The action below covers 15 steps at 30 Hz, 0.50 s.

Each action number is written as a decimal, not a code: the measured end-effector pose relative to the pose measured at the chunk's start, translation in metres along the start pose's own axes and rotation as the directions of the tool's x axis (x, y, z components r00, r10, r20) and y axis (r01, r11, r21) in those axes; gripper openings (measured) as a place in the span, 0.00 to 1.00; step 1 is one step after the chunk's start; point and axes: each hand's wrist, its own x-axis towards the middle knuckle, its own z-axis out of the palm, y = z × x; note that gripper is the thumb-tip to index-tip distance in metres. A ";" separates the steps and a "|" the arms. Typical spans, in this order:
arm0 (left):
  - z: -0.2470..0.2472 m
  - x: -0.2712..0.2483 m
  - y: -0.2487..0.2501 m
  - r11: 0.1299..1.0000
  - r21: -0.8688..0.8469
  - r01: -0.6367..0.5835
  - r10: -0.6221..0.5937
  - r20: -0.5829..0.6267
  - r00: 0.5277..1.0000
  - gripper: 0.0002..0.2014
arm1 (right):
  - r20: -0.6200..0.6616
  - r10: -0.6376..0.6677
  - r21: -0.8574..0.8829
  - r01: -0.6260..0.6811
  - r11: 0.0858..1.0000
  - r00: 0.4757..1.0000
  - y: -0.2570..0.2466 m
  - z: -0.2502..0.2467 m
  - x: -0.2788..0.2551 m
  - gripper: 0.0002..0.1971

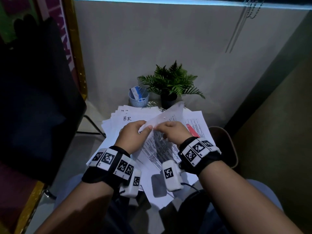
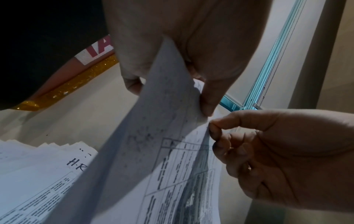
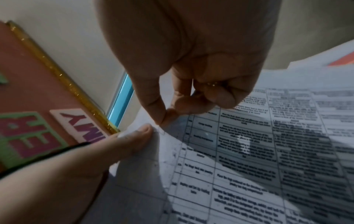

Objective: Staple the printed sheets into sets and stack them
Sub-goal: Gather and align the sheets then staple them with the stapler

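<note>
A set of printed sheets (image 1: 157, 149) with tables of text is lifted at its top corner above a loose pile of paper (image 1: 125, 118) marked "H-R". My left hand (image 1: 133, 134) pinches the folded-back top page (image 1: 168, 114) between thumb and fingers (image 2: 208, 98). My right hand (image 1: 173, 130) pinches the same corner with thumb and forefinger (image 3: 162, 118), right beside the left thumb (image 3: 134, 141). A thin wire-like mark shows at that pinch; I cannot tell if it is a staple. No stapler shows in any view.
A potted fern (image 1: 168, 98) and a pale cup (image 1: 138, 98) holding cards stand behind the papers against the wall. A red shape (image 1: 192, 130) lies on the right-hand sheets. A dark chair back (image 1: 33, 98) fills the left, with a gold-framed board behind it.
</note>
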 end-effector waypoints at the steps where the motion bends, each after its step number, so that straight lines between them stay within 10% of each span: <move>1: 0.001 0.000 0.000 1.000 0.003 0.006 -0.006 -0.003 1.000 0.18 | -0.021 -0.025 -0.016 0.025 1.000 0.999 0.002 0.001 0.002 0.09; 15: 0.003 0.009 -0.011 0.982 0.137 0.129 -0.128 -0.018 0.992 0.17 | -0.360 -0.182 -0.078 0.165 0.983 0.915 0.011 -0.027 0.028 0.06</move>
